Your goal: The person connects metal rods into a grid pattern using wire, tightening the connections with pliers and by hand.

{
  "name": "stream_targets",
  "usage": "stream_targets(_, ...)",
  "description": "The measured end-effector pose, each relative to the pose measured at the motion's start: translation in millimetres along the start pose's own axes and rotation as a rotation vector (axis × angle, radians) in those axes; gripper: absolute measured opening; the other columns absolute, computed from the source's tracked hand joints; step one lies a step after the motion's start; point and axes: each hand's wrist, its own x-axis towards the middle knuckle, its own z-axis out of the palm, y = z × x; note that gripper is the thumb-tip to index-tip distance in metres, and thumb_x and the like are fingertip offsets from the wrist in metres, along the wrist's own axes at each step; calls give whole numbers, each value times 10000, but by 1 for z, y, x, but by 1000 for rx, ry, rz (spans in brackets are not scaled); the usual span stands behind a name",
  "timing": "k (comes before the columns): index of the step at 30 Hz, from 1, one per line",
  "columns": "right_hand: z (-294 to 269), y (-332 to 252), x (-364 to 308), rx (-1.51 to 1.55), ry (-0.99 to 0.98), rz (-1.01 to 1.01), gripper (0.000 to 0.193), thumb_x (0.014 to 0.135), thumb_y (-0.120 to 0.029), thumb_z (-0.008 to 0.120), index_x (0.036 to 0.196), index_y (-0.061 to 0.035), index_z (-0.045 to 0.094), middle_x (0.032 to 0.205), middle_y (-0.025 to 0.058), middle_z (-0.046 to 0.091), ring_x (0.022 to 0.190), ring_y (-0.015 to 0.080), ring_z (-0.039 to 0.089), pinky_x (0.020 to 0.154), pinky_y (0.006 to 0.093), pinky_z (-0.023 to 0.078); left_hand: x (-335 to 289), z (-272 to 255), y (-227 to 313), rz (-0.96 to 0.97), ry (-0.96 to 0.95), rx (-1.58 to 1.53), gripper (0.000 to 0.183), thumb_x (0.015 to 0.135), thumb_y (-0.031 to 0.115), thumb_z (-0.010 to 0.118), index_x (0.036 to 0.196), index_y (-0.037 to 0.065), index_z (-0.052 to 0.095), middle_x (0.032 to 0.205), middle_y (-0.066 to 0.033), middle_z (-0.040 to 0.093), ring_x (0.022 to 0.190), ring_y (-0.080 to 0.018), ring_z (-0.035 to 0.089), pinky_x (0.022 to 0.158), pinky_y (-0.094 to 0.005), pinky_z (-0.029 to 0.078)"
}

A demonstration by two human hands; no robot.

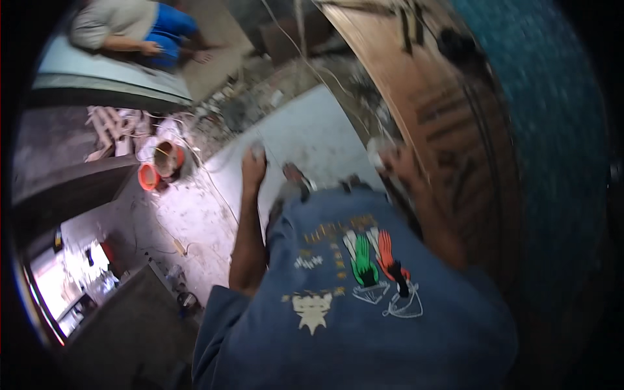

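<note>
My left hand [254, 168] hangs over a pale flat board [312, 127] in front of me, its fingers curled around something small and greyish that blur hides. My right hand [402, 164] is beside the brown wooden worktop, fingers bent at a whitish, crumpled-looking thing [375, 153] that I cannot name. One of my feet [294, 173] shows between my arms, below the board's middle.
Dark tools and cables lie on the wooden worktop [448, 104] to the right. Two orange buckets [149, 176] stand at left, near wood scraps [110, 130]. Rubble [247, 97] lies beyond the board. Another person in blue shorts [170, 36] is at the far left.
</note>
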Motion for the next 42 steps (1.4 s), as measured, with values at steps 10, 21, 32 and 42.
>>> stream_targets(10, 128, -154, 66, 362, -33, -46, 189, 835, -143, 757, 950, -20, 671, 774, 25, 673, 627, 76, 628, 511, 201, 437, 75, -11, 145, 188, -502, -355, 230, 911, 164, 605, 1040, 3, 707, 883, -32, 678, 788, -104, 558, 696, -246, 443)
stream_targets(21, 172, -208, 156, 505, 11, 3, 322, 978, -307, 563, 909, -12, 673, 740, 25, 640, 561, 86, 596, 507, 228, 461, 161, -32, 154, -54, -588, -413, 227, 880, 258, 719, 952, 43, 712, 719, 20, 621, 565, -19, 398, 486, -204, 265)
stream_targets(32, 165, -268, 309, 756, 77, -126, 146, 890, -160, 693, 883, -14, 685, 787, 13, 655, 702, 78, 581, 673, 233, 481, 264, -72, 203, -200, -384, -760, 168, 934, 244, 661, 901, 80, 647, 711, 76, 527, 540, -1, 382, 456, -172, 265)
stream_targets(42, 170, -301, 381, 603, 15, -121, 157, 797, -13, 515, 877, -46, 647, 774, 5, 587, 652, 83, 506, 597, 230, 431, 348, -114, 200, -190, -227, -989, 137, 930, 170, 667, 943, 38, 638, 686, 70, 505, 493, -9, 362, 414, -185, 251)
